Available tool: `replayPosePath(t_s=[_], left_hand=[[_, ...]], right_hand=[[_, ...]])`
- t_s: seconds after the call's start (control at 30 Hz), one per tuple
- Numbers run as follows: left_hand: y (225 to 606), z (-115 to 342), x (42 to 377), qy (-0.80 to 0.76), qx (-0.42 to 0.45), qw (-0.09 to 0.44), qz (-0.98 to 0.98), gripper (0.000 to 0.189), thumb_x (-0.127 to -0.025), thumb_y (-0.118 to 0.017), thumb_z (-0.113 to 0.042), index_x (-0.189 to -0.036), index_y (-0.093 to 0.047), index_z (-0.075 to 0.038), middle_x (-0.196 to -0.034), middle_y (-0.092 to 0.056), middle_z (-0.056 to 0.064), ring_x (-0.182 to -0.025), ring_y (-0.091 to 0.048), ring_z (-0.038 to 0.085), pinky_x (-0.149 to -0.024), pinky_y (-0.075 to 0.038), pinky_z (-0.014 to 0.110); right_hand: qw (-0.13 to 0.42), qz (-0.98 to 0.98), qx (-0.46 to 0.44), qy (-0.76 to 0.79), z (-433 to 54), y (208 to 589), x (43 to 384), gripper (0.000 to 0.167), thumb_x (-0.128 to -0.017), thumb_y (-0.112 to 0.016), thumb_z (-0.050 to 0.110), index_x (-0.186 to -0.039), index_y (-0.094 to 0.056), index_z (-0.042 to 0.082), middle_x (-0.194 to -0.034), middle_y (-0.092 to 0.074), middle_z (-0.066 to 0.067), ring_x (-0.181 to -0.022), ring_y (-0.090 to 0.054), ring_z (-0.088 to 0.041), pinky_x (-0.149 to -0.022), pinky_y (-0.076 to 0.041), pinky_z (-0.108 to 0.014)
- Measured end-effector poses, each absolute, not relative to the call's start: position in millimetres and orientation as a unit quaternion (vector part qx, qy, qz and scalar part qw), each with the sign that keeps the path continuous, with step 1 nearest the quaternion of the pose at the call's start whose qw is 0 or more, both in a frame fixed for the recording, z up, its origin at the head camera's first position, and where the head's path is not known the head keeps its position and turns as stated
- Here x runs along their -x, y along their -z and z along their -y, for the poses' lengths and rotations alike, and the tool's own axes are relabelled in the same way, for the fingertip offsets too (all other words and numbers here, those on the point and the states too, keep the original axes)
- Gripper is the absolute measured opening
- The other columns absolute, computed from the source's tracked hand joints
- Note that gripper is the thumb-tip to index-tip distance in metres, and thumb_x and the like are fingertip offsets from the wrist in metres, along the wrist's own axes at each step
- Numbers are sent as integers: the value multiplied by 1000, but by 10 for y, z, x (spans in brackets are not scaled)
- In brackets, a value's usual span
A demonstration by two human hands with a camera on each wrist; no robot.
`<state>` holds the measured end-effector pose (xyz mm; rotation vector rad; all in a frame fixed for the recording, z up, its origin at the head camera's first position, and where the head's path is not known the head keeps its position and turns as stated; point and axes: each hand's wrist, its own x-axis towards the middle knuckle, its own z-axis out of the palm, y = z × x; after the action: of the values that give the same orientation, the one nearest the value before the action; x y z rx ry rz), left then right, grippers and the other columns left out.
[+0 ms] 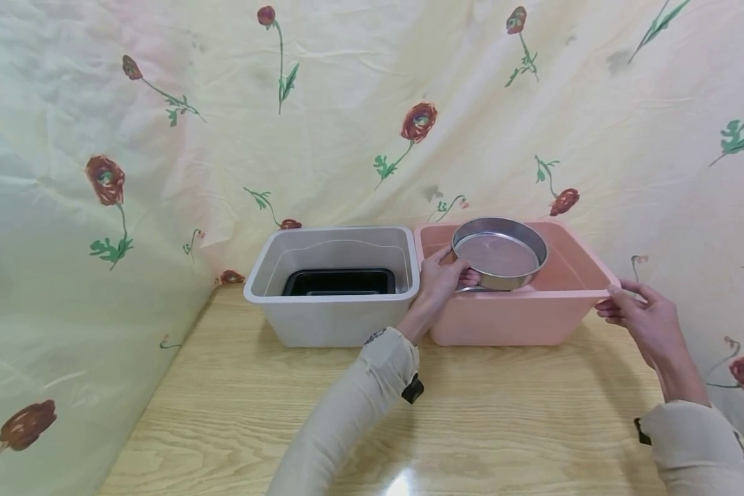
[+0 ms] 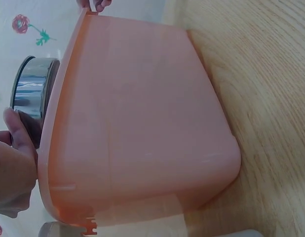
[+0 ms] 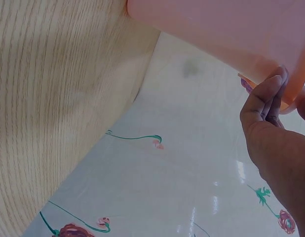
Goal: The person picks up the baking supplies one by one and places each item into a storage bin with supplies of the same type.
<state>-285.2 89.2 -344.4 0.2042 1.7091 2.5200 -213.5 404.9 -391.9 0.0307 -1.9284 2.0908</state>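
Note:
A round metal sieve (image 1: 499,255) is tilted over the pink bin (image 1: 502,320), its mesh bottom showing pink. My left hand (image 1: 439,279) pinches the sieve's left edge, thumb on the outer side wall. In the left wrist view the shiny sieve wall (image 2: 36,84) stands above the bin's rim, with the left hand (image 2: 17,163) beside it. At the bin's front right corner my right hand (image 1: 647,320) grips the rim. From the right wrist, the right-hand fingers (image 3: 268,96) curl under the rim's lip. A thin metal edge (image 1: 471,288) shows inside the bin below the sieve.
Directly left of the pink bin stands a grey bin (image 1: 322,324) with a black rectangular pan (image 1: 341,281) inside. Both bins sit at the back of a wood-grain table (image 1: 471,413), against a flowered cloth (image 1: 347,138) that also hangs along the left side.

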Motion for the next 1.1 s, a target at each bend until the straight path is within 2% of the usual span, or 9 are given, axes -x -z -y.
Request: replayPosePath(t_s=[0.2, 0.4, 0.53, 0.6, 0.67, 0.83, 0.97, 1.07, 1.1], left_hand=[[3419, -933, 2878, -818, -58, 26, -572, 49, -95, -56, 11, -143, -55, 7, -64, -64, 7, -54, -63, 8, -57, -59, 20], [3417, -944, 2905, -817, -56, 15, -574, 44, -93, -55, 13, -137, -60, 9, -72, -69, 17, -53, -62, 9, -53, -57, 18], [3415, -949, 2915, -815, -55, 15, -576, 46, -93, -56, 13, -139, -58, 9, -68, -67, 11, -53, -62, 8, -53, -58, 18], [3408, -948, 2921, -811, -58, 20, -582, 48, -94, -56, 13, -142, -56, 8, -68, -67, 10, -54, -62, 9, -55, -59, 20], [3401, -944, 2929, -805, -59, 30, -589, 51, -95, -57, 11, -146, -54, 5, -69, -68, 14, -54, -63, 9, -57, -60, 22], [3388, -850, 2934, -777, -58, 83, -621, 51, -99, -56, 3, -149, -51, 1, -86, -74, 24, -59, -70, 14, -68, -63, 30], [3378, -718, 2924, -763, -77, 92, -635, 47, -101, -56, -1, -148, -52, 1, -88, -76, 20, -76, -76, 28, -78, -63, 37], [3381, -613, 2924, -770, -97, 87, -624, 47, -102, -57, -2, -149, -50, 2, -88, -76, 18, -79, -76, 28, -80, -63, 38], [3388, -578, 2926, -774, -103, 86, -619, 45, -103, -57, -2, -148, -51, 2, -89, -75, 19, -76, -75, 24, -78, -64, 36]], right_hand=[[143, 675, -10, -723, -4091, 3938, 2146, 11, -105, -61, 11, -114, -58, 16, -79, -75, 1, -67, -72, -9, -62, -59, -18], [141, 672, -8, -727, -4095, 3941, 2148, 11, -105, -61, 12, -115, -58, 16, -80, -75, 1, -67, -72, -9, -62, -59, -18], [142, 678, -5, -722, -4089, 3937, 2148, 11, -105, -61, 12, -114, -58, 16, -80, -75, 2, -67, -72, -9, -62, -59, -18], [144, 680, -5, -719, -4083, 3935, 2148, 10, -105, -61, 12, -114, -58, 16, -79, -75, 2, -67, -72, -9, -62, -59, -18], [146, 681, -6, -717, -4079, 3931, 2147, 10, -105, -61, 11, -114, -58, 16, -79, -75, 2, -66, -72, -9, -61, -59, -18], [145, 684, -4, -715, -4062, 3932, 2150, 10, -105, -60, 11, -113, -59, 17, -78, -75, 2, -66, -72, -9, -61, -59, -17], [142, 680, -6, -719, -4058, 3935, 2153, 11, -105, -60, 10, -113, -59, 17, -79, -75, 2, -66, -72, -9, -61, -59, -17], [143, 671, -13, -728, -4063, 3935, 2152, 13, -105, -59, 8, -113, -60, 18, -79, -75, 1, -66, -72, -9, -61, -59, -17], [144, 668, -15, -730, -4064, 3935, 2152, 13, -105, -59, 7, -113, -61, 18, -79, -75, 1, -66, -72, -9, -61, -59, -17]])
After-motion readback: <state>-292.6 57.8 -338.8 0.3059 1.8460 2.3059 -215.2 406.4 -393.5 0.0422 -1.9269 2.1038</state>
